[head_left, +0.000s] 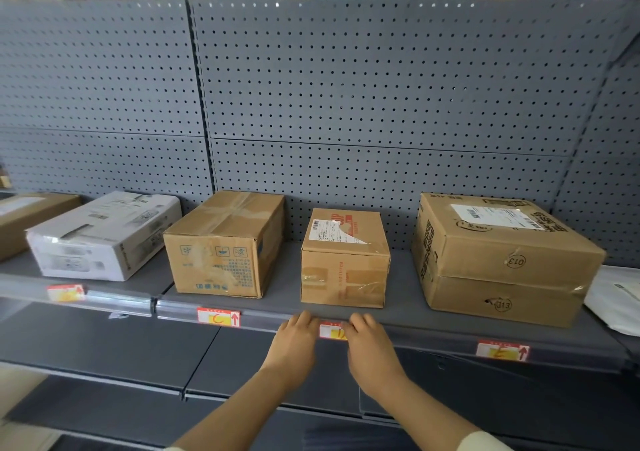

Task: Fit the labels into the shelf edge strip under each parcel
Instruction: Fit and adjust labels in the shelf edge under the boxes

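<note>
Under the small taped box (344, 270), in the clear shelf edge strip (433, 339), sits the red-and-yellow label (331, 331) I am working on, with my left hand (298, 338) curled onto its left end and my right hand (367, 341) curled onto its right end, both gripping it against the strip. Along the same strip I see a label marked C (218, 317) below the brown box (221, 253) and a label marked E (502, 350) below the large box (502, 260), while another label (65, 292) sits in the neighbouring strip under the white box (104, 239). All four parcels are sealed, so I cannot tell their contents.
</note>
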Tool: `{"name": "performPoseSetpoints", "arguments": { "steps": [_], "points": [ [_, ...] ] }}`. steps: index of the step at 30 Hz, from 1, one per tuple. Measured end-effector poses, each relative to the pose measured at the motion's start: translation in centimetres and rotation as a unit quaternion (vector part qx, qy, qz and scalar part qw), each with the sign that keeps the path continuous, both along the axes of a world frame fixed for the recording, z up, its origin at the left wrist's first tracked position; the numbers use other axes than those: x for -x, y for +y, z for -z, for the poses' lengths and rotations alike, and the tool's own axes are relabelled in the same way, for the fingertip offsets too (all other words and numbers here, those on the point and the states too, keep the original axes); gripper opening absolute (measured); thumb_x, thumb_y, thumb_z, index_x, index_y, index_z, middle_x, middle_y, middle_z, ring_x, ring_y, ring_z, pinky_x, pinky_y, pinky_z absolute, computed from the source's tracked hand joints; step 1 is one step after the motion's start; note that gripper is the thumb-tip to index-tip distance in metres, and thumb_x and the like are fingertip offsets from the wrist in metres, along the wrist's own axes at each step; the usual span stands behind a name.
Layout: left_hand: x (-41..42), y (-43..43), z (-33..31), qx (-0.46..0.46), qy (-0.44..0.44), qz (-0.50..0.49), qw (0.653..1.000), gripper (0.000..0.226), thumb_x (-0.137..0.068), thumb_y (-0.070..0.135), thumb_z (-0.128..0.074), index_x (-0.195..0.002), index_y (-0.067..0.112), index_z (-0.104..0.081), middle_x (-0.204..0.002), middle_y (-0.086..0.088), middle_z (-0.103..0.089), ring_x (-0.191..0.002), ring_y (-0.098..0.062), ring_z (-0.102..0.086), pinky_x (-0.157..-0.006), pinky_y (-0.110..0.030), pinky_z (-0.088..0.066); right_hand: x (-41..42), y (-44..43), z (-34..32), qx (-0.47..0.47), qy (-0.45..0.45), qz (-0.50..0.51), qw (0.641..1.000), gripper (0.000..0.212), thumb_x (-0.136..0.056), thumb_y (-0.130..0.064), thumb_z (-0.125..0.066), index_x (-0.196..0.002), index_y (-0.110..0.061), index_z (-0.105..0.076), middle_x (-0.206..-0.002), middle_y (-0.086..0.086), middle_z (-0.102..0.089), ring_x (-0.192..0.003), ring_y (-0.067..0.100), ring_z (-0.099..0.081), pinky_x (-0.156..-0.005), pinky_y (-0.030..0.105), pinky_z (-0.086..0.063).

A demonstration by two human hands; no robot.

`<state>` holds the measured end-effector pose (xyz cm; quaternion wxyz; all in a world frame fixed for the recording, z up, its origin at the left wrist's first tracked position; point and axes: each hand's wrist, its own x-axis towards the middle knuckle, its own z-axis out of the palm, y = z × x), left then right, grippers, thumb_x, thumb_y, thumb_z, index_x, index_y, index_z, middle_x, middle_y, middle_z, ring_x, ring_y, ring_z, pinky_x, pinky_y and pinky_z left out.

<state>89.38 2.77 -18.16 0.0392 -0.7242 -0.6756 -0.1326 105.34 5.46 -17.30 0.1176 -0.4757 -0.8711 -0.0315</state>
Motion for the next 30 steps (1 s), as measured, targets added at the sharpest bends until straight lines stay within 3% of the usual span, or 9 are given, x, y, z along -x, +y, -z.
{"name": "performPoseSetpoints", "arguments": {
  "steps": [6, 10, 18, 24, 30],
  "points": [
    [1.9, -1.5, 1.7, 0.053, 0.008, -0.049, 0.997, 0.048, -0.095, 0.01, -0.05, -0.142, 0.017, -0.042, -0.145, -0.002, -0.04, -0.132, -0.02, -0.041, -0.114, -0.031, -0.033, -0.3, -1.6, 2.4, -0.015, -0.082, 0.0, 0.997, 0.052, -0.093, -0.009, -0.049, -0.143, -0.003, -0.036, -0.148, 0.014, -0.032, -0.135, 0.033, -0.029, -0.119, 0.043, -0.021],
    [3.0, -2.7, 2.1, 0.078, 0.011, -0.072, 0.994, 0.047, -0.094, 0.011, -0.049, -0.14, 0.014, -0.044, -0.144, -0.003, -0.042, -0.13, -0.021, -0.043, -0.111, -0.032, -0.036, 0.5, -1.9, 3.1, -0.016, -0.097, -0.046, 0.994, 0.045, -0.094, -0.014, -0.048, -0.138, -0.005, -0.045, -0.152, 0.015, -0.029, -0.141, 0.035, -0.022, -0.12, 0.048, -0.014],
    [7.3, -5.4, 2.1, 0.09, 0.022, -0.127, 0.988, 0.039, -0.092, 0.011, -0.048, -0.131, 0.014, -0.048, -0.134, -0.006, -0.047, -0.122, -0.024, -0.047, -0.103, -0.034, -0.04, 6.0, -2.8, 3.0, 0.022, -0.052, -0.109, 0.992, 0.035, -0.093, -0.01, -0.046, -0.128, -0.008, -0.054, -0.13, 0.009, -0.052, -0.121, 0.027, -0.042, -0.11, 0.037, -0.032],
    [12.6, -5.4, 1.1, 0.025, -0.02, -0.151, 0.988, 0.048, -0.09, 0.01, -0.046, -0.137, 0.017, -0.041, -0.14, -0.002, -0.04, -0.124, -0.023, -0.043, -0.098, -0.03, -0.039, 11.7, -3.5, 2.6, 0.04, -0.016, -0.146, 0.988, 0.044, -0.089, -0.004, -0.045, -0.132, -0.008, -0.049, -0.136, 0.008, -0.045, -0.126, 0.028, -0.039, -0.112, 0.036, -0.03],
    [18.4, -3.7, 0.6, 0.003, -0.007, -0.103, 0.995, 0.061, -0.091, 0.012, -0.048, -0.148, 0.017, -0.027, -0.151, -0.002, -0.028, -0.14, -0.021, -0.028, -0.114, -0.029, -0.028, 19.0, -2.8, 0.8, 0.041, 0.079, -0.102, 0.991, 0.058, -0.088, -0.001, -0.047, -0.143, -0.013, -0.034, -0.147, 0.001, -0.033, -0.135, 0.021, -0.032, -0.115, 0.032, -0.029]
  ]
}}
